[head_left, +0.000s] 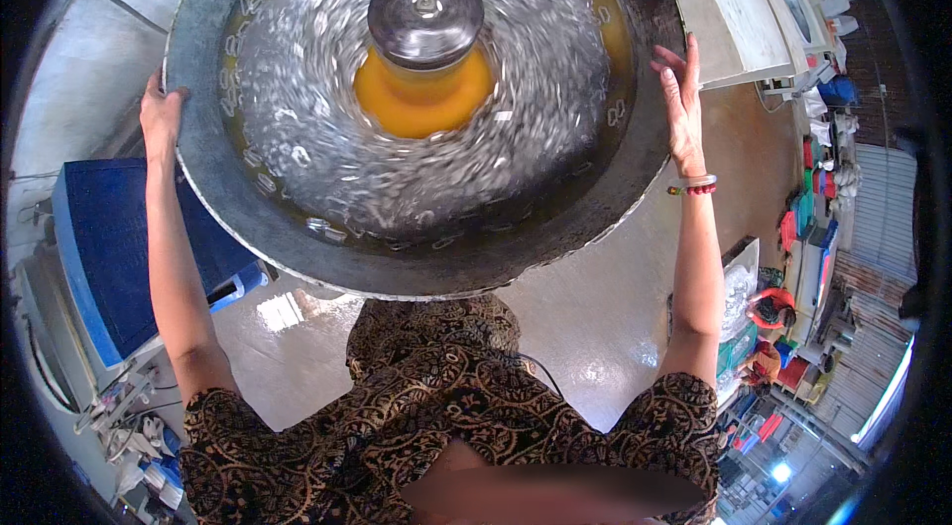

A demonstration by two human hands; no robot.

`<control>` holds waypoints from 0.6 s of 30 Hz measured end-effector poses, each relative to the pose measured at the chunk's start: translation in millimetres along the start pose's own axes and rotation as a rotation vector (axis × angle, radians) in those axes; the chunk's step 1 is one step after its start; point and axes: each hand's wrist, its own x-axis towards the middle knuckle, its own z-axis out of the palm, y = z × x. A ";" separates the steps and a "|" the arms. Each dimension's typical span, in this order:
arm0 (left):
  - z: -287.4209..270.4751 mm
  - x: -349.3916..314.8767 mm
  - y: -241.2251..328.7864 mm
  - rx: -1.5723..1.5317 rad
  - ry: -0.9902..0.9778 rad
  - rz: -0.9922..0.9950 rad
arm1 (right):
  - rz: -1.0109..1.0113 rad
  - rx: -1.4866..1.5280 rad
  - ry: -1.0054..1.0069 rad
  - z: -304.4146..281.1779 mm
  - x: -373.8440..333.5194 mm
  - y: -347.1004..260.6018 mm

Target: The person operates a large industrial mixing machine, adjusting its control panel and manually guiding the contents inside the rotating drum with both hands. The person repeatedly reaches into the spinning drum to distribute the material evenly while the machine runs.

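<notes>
A big round metal bowl [288,262] with an orange lining fills the upper middle. Small shiny metal pieces [327,168], link-like where they are sharp enough to make out, lie all round inside it; most are smeared by motion. At its centre an orange post carries a dark metal cap [426,19]. My left hand [162,116] grips the bowl's left rim, thumb on top, the other fingers partly hidden beyond the edge. On the right rim rests my right hand [680,114], fingers stretched and apart, holding nothing.
To the left stands a blue box-shaped thing [119,257]. A pale counter [734,4] lies beyond the bowl at right. The floor [595,327] looks glossy. Farther right, people [769,312] are among coloured bins and a table with clear plastic [739,297].
</notes>
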 end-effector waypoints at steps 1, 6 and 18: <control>-0.6 0.9 0.8 -0.002 -0.022 -0.020 | 0.004 -0.128 -0.053 0.3 -0.3 -1.1; -1.2 2.3 0.8 -0.034 -0.104 -0.021 | -0.101 -1.821 -0.747 25.6 -0.4 3.6; -9.2 -11.3 22.3 -0.066 -0.135 0.065 | 0.296 -1.419 -1.416 78.4 25.3 4.1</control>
